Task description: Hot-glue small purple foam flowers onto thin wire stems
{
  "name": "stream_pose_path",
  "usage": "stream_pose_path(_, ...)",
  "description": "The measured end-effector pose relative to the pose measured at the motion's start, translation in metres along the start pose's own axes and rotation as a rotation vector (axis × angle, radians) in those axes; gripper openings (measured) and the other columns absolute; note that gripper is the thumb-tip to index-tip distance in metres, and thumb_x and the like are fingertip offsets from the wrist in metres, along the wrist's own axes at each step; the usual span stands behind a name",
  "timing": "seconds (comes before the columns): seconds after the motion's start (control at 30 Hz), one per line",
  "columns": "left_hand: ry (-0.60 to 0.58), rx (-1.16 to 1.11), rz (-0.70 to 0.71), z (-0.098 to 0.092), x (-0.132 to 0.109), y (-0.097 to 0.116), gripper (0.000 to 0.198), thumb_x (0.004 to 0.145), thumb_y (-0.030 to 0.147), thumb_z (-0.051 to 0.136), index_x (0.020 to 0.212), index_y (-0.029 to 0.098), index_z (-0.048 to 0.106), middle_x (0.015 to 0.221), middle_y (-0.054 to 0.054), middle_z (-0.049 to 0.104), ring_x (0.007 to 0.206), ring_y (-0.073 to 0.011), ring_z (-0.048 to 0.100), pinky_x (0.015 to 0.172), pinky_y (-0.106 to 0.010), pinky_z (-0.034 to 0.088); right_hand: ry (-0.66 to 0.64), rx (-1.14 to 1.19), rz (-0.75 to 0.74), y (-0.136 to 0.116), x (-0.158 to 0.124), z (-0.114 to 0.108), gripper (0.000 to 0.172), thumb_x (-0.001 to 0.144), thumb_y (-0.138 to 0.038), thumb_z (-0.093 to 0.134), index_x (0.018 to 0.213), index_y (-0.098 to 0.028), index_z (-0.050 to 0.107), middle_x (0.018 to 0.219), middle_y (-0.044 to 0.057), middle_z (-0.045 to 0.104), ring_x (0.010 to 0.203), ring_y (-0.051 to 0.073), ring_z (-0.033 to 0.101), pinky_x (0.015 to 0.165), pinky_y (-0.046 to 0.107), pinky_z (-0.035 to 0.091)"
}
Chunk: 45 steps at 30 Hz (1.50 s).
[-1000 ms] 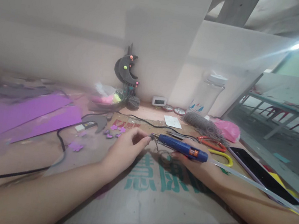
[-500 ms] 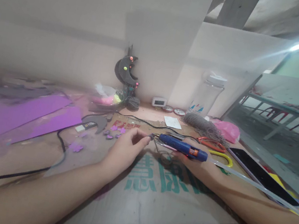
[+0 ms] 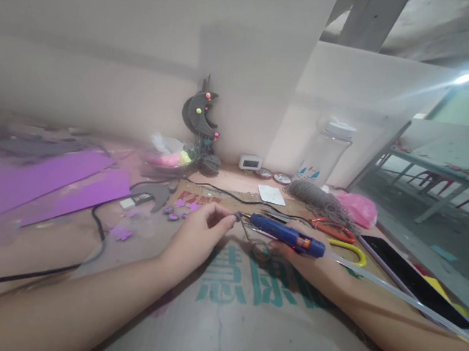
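My right hand (image 3: 299, 258) grips a blue glue gun (image 3: 285, 234) with an orange trigger. A clear glue stick (image 3: 398, 292) trails from its back along my forearm. The gun's nozzle points left at my left hand (image 3: 198, 234). That hand pinches a small grey piece (image 3: 237, 216) right at the nozzle tip. Both hands hover just above a cardboard sheet (image 3: 238, 318) with green print.
Purple foam sheets (image 3: 33, 176) and small purple cut-outs (image 3: 180, 208) lie at the left, with a black cable (image 3: 96, 222) across them. Behind are a dark crescent ornament (image 3: 202, 114), a plastic bottle (image 3: 325, 151), grey yarn (image 3: 317, 199), scissors (image 3: 335, 230) and a black phone (image 3: 409, 277).
The view has shifted slightly, so everything sits a little lower in the picture. Both hands keep their hold and stay together at the nozzle.
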<state>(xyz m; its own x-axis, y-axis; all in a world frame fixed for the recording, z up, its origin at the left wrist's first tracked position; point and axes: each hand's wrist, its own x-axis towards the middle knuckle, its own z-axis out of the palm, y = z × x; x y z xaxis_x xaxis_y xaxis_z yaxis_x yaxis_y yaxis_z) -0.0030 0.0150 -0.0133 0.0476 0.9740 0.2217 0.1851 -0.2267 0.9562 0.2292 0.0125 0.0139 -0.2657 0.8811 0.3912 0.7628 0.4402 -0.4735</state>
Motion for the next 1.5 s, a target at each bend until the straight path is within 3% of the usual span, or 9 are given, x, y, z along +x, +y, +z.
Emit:
stream_pose_path(0.2,0.033,-0.086,-0.075,0.000,0.005,-0.002,0.028,0.082,0.045,0.063,0.086,0.017,0.060,0.077,-0.001,0.064,0.069,-0.0146,0.057,0.062,-0.025,0.040,-0.019,0.069,0.011,-0.001,0.000,0.000,0.024,0.076,-0.043,0.063,0.069,-0.022,0.056,0.065,0.002,0.061,0.061,0.019,0.056,0.055,0.030,0.044)
stream_pose_path(0.4,-0.007,-0.070,-0.048,0.002,0.003,-0.006,0.028,0.081,0.045,0.064,0.086,0.018,0.061,0.076,-0.001,0.065,0.068,-0.0153,0.059,0.061,-0.025,0.042,0.089,0.180,0.032,0.003,0.009,-0.009,0.029,0.090,-0.045,0.051,0.078,-0.021,0.060,0.077,0.002,0.067,0.076,0.018,0.063,0.072,0.029,0.050)
stream_pose_path(0.53,-0.023,-0.017,-0.039,0.004,-0.001,-0.004,0.026,0.079,0.045,0.065,0.082,0.019,0.063,0.074,-0.002,0.066,0.066,-0.0167,0.060,0.062,-0.027,0.045,0.090,0.096,0.091,0.017,0.030,-0.021,0.041,0.093,-0.050,0.045,0.079,-0.019,0.068,0.082,0.004,0.070,0.080,0.020,0.064,0.076,0.031,0.049)
stream_pose_path(0.67,-0.029,0.002,-0.020,0.004,-0.002,0.000,0.026,0.079,0.044,0.064,0.081,0.019,0.063,0.073,-0.003,0.067,0.067,-0.0178,0.061,0.063,-0.028,0.045,0.066,0.028,0.172,0.040,0.050,-0.030,0.039,0.084,-0.054,0.058,0.095,-0.018,0.072,0.095,0.007,0.074,0.091,0.025,0.067,0.082,0.034,0.049)
stream_pose_path(0.83,-0.050,0.008,-0.019,0.005,0.000,-0.003,0.028,0.079,0.046,0.064,0.082,0.019,0.063,0.074,-0.003,0.066,0.068,-0.0182,0.060,0.063,-0.028,0.044,0.144,-0.075,0.264,0.060,0.059,-0.033,0.043,0.085,-0.051,0.057,0.101,-0.014,0.072,0.088,0.011,0.075,0.083,0.027,0.069,0.074,0.033,0.050)
stream_pose_path(1.07,-0.073,0.031,-0.031,0.007,0.002,-0.006,0.027,0.082,0.045,0.060,0.082,0.018,0.060,0.072,-0.001,0.062,0.067,-0.0171,0.057,0.063,-0.027,0.041,0.074,-0.113,0.276,0.073,0.074,-0.023,0.044,0.088,-0.047,0.054,0.106,-0.010,0.070,0.089,0.011,0.074,0.085,0.027,0.069,0.075,0.032,0.050)
stream_pose_path(1.27,-0.081,0.032,-0.042,0.007,0.001,-0.008,0.024,0.083,0.043,0.059,0.083,0.018,0.059,0.073,0.000,0.062,0.069,-0.0161,0.057,0.064,-0.026,0.041,0.006,-0.097,0.272,0.086,0.104,-0.002,0.029,0.085,-0.037,0.063,0.096,-0.012,0.072,0.088,0.010,0.076,0.085,0.026,0.069,0.076,0.030,0.050)
stream_pose_path(1.5,-0.098,0.012,-0.046,0.007,0.002,-0.012,0.023,0.084,0.041,0.059,0.084,0.018,0.059,0.073,-0.001,0.063,0.068,-0.0160,0.056,0.063,-0.026,0.041,-0.032,-0.140,0.229,0.094,0.104,-0.002,0.034,0.087,-0.039,0.061,0.103,-0.010,0.071,0.102,0.014,0.074,0.093,0.029,0.069,0.082,0.034,0.051)
